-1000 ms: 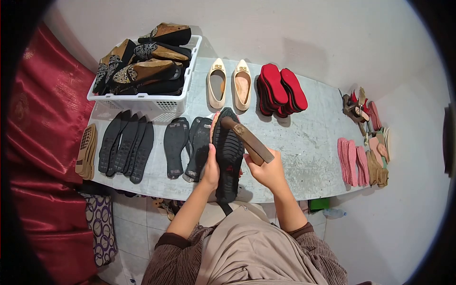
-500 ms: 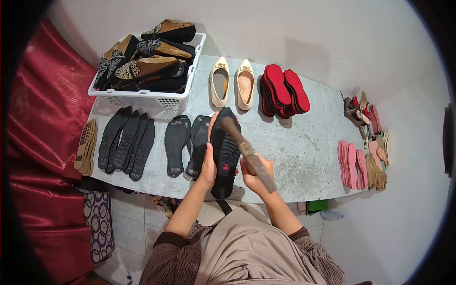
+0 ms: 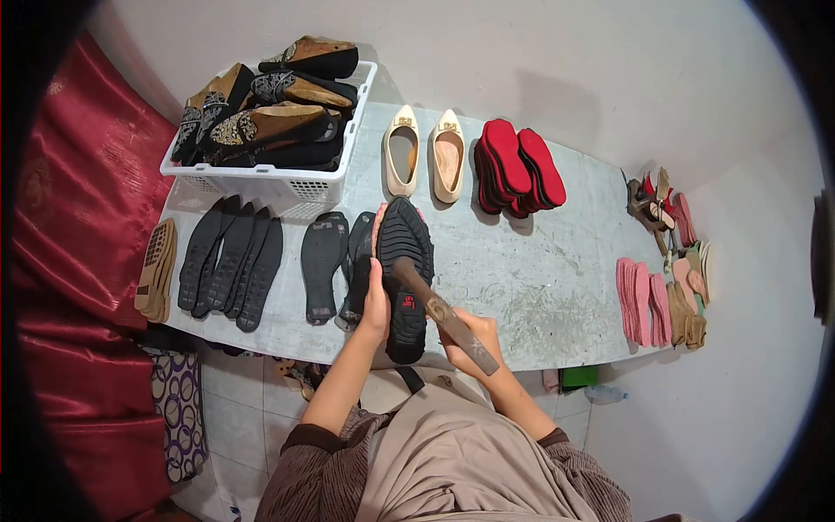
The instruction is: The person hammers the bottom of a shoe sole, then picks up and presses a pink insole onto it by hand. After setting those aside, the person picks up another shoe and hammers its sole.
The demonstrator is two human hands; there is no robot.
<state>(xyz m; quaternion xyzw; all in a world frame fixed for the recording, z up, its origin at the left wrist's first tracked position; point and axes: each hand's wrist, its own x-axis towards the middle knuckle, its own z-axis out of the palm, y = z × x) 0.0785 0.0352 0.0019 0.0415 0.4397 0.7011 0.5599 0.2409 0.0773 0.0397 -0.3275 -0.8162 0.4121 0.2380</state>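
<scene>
A shoe [image 3: 407, 239] with a ridged black sole is held sole up at the table's front, its toe pointing away from me; pinkish material shows along its edge near the toe. My left hand [image 3: 376, 306] grips the shoe's left side, thumb along the edge. Closed around a hammer is my right hand [image 3: 475, 336], to the right of the heel. The hammer [image 3: 437, 307] slants across the shoe, with one worn metal end over the middle of the sole, just above a red mark [image 3: 408, 303]. Loose black soles [image 3: 323, 261] lie just left of the shoe.
A white basket [image 3: 261, 174] full of black shoes on lasts stands back left. Cream pointed shoes [image 3: 447, 161] and stacked red insoles [image 3: 506, 161] sit behind. More black soles [image 3: 252, 270] and tan soles [image 3: 155, 274] lie left; pink insoles [image 3: 639, 300] are at the right edge.
The hammer's end has moved from near the toe down to the middle of the sole. The shoe has shifted slightly left and turned, showing more of its ridged sole.
</scene>
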